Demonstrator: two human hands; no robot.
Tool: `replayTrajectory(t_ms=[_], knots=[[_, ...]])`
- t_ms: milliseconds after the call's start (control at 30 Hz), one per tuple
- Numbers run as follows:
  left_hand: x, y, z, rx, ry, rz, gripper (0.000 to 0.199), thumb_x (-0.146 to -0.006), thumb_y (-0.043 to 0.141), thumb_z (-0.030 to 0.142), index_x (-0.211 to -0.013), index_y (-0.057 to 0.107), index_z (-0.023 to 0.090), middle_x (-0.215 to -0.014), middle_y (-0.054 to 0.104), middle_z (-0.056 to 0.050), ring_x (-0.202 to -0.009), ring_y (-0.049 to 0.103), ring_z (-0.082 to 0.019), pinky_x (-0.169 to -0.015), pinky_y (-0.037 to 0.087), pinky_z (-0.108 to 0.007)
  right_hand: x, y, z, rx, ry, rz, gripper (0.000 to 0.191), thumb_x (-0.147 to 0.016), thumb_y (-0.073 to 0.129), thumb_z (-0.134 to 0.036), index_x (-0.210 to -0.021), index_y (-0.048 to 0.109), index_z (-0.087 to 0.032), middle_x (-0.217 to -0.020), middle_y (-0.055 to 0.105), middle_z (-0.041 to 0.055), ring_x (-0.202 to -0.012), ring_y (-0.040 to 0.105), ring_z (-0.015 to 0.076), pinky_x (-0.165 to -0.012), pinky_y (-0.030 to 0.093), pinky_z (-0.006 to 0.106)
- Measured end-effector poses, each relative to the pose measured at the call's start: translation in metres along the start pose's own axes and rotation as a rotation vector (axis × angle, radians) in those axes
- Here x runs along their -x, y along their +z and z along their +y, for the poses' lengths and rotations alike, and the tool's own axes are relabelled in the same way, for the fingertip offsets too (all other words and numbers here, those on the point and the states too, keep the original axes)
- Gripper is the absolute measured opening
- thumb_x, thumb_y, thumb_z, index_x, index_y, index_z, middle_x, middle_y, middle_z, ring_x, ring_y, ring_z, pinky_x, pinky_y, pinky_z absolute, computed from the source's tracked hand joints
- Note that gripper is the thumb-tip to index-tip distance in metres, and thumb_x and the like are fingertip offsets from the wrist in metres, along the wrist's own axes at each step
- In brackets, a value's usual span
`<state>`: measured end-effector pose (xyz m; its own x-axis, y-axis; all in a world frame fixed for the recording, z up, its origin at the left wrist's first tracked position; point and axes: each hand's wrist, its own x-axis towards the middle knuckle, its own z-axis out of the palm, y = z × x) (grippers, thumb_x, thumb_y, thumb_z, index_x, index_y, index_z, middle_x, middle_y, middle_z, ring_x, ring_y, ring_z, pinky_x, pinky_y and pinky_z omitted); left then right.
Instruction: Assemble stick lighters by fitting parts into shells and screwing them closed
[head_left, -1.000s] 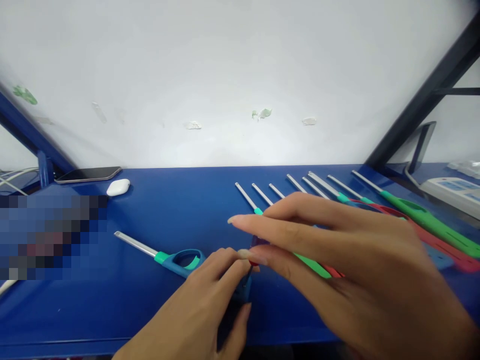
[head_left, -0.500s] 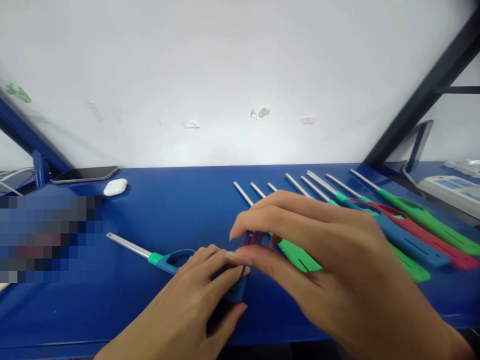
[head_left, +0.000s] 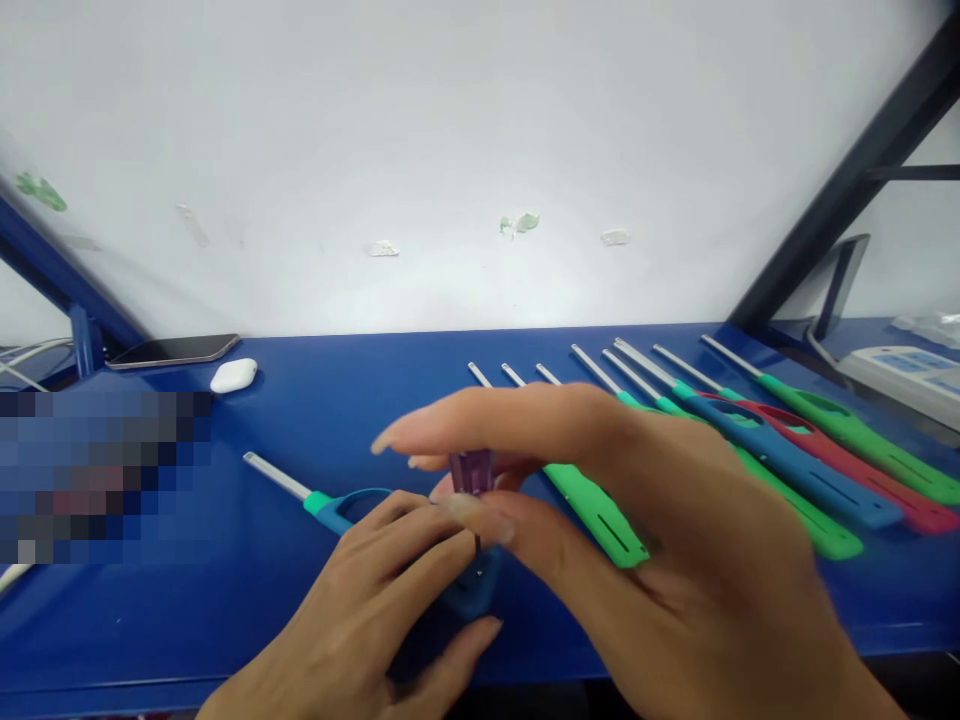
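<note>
My left hand point(head_left: 375, 600) is closed over the handle of a blue gas lighter point(head_left: 474, 590) and holds it down on the table. The lighter's metal tube points to the upper left, past a teal collar. My right hand point(head_left: 645, 540) pinches a small screwdriver point(head_left: 471, 472) with a translucent purple handle, its index finger stretched out above the handle's top. The dark shaft stands nearly upright, its tip at a small screw near the end of the lighter's handle. My fingers hide most of the lighter's grip.
To the right lie several lighters in a row, among them a light green one point(head_left: 600, 515), a red one point(head_left: 862, 475) and a dark green one point(head_left: 877, 445). At the back left are a phone point(head_left: 176, 350) and a white earbud case point(head_left: 234, 376). A white device point(head_left: 907, 380) stands far right.
The lighter and my left hand have shifted slightly. My right index finger has straightened out to the left, and the screwdriver has moved a little left and stands more upright.
</note>
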<state>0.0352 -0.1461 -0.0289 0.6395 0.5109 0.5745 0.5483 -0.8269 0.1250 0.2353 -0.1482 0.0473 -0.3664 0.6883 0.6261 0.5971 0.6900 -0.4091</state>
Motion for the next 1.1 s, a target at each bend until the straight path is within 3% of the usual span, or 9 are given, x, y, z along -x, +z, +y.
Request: replayTrajectory(t_ms=[100,267,367,533,700,800,900,1000,1100], knots=[[0.014,0.000,-0.005,-0.094,0.020,-0.016,0.041,-0.109,0.048,0.036,-0.149,0.052,0.028,-0.130,0.076,-0.005,-0.129,0.070,-0.027,-0.110,0.059,-0.042,-0.002,0.004,-0.003,-0.066,0.015,0.005,0.030,-0.096,0.072,-0.039,-0.125,0.075,-0.041,-0.097,0.072,-0.0027,-0.087,0.075,0.0162,-0.075,0.062,0.025],[0.020,0.000,-0.009,-0.104,0.064,-0.004,0.032,-0.110,0.049,0.041,-0.134,0.065,0.028,-0.108,0.081,-0.002,-0.118,0.076,-0.027,-0.104,0.062,-0.041,0.009,0.005,-0.004,-0.212,0.060,0.069,0.032,-0.100,0.069,-0.036,-0.131,0.071,-0.045,-0.104,0.071,-0.0054,-0.087,0.076,0.0130,-0.081,0.065,0.024],[0.017,0.003,-0.012,-0.063,0.068,0.035,0.035,-0.110,0.051,0.043,-0.137,0.065,0.024,-0.114,0.081,-0.005,-0.119,0.075,-0.026,-0.112,0.058,-0.041,0.016,0.004,-0.004,-0.256,0.094,0.139,0.037,-0.105,0.062,-0.028,-0.137,0.067,-0.046,-0.112,0.072,-0.0089,-0.087,0.075,0.0078,-0.086,0.063,0.018],[0.013,0.005,-0.016,0.015,0.088,0.070,0.049,-0.109,0.057,0.042,-0.154,0.051,0.025,-0.126,0.078,-0.006,-0.120,0.074,-0.025,-0.112,0.057,-0.041,0.017,0.001,-0.004,-0.280,0.160,0.150,0.056,-0.097,0.063,-0.011,-0.138,0.066,-0.049,-0.116,0.076,-0.0135,-0.101,0.075,0.0110,-0.089,0.062,0.017],[0.007,0.004,-0.013,0.116,0.097,0.054,0.049,-0.110,0.054,0.039,-0.158,0.048,0.029,-0.114,0.081,-0.004,-0.106,0.078,-0.025,-0.110,0.058,-0.046,0.018,-0.003,-0.004,-0.218,0.110,0.173,0.039,-0.098,0.075,-0.028,-0.132,0.069,-0.046,-0.113,0.075,-0.0136,-0.086,0.070,0.0047,-0.085,0.059,0.012],[0.007,0.004,-0.013,0.131,0.089,0.063,0.057,-0.110,0.055,0.041,-0.163,0.040,0.029,-0.121,0.080,-0.006,-0.108,0.078,-0.026,-0.112,0.057,-0.046,0.017,-0.006,-0.005,-0.266,0.139,0.149,0.046,-0.103,0.064,-0.019,-0.141,0.067,-0.045,-0.116,0.077,-0.0130,-0.096,0.074,0.0073,-0.088,0.061,0.014],[0.007,0.005,-0.014,0.126,0.085,0.070,0.061,-0.109,0.056,0.040,-0.166,0.036,0.028,-0.121,0.080,-0.006,-0.107,0.078,-0.026,-0.110,0.058,-0.046,0.014,-0.007,-0.008,-0.304,0.161,0.200,0.046,-0.098,0.067,-0.008,-0.128,0.075,-0.041,-0.107,0.079,-0.0127,-0.092,0.075,0.0084,-0.084,0.062,0.014],[0.006,0.004,-0.014,0.120,0.097,0.065,0.060,-0.109,0.056,0.042,-0.165,0.039,0.029,-0.117,0.081,-0.005,-0.105,0.078,-0.026,-0.107,0.060,-0.044,0.013,-0.007,-0.010,-0.286,0.161,0.237,0.038,-0.092,0.079,-0.012,-0.119,0.079,-0.039,-0.102,0.078,-0.0126,-0.082,0.073,0.0073,-0.081,0.062,0.012],[0.007,0.003,-0.013,0.110,0.072,0.059,0.063,-0.109,0.056,0.043,-0.167,0.035,0.031,-0.122,0.080,-0.005,-0.107,0.078,-0.026,-0.107,0.060,-0.044,0.014,-0.010,-0.009,-0.268,0.165,0.187,0.043,-0.101,0.068,-0.016,-0.133,0.073,-0.043,-0.112,0.079,-0.0119,-0.093,0.077,0.0101,-0.084,0.064,0.016]])
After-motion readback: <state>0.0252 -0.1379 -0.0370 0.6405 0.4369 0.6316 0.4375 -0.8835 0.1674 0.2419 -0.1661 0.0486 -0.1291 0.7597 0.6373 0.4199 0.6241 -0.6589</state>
